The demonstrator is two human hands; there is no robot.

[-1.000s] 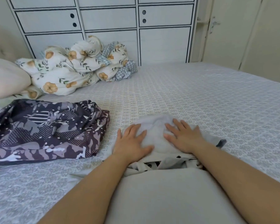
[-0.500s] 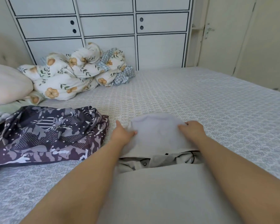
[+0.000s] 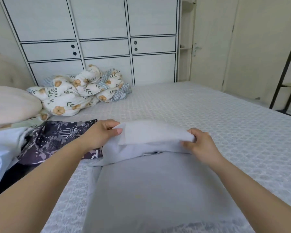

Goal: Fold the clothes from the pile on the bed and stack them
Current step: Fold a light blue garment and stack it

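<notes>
Lying at the far left of the bed (image 3: 208, 118), a cream pillow (image 3: 10, 105) sits beside a crumpled floral quilt (image 3: 71, 96) that is heaped against the white wardrobe (image 3: 99, 39). Nearer the camera than the pillow, some white cloth (image 3: 0, 148) borders a dark patterned garment (image 3: 57, 137), spread flat on the bed. The left hand (image 3: 99, 133) reaches over that dark garment's right edge and pinches the left corner of the pale grey garment (image 3: 151, 133), thumb on top and fingers curled beneath. This grey piece, a folded one, is at the middle of the bed, its upper fold raised off the layers below; whether the lower layers belong to the same garment is hard to tell. The right hand (image 3: 200, 145) grips the right end of the same fold, fingers curled round the bunched cloth. Both forearms frame a broad grey fabric surface (image 3: 149, 190) closest to the camera. Right of the bed stand cream doors (image 3: 225, 47) and a dark metal frame (image 3: 286, 64).
</notes>
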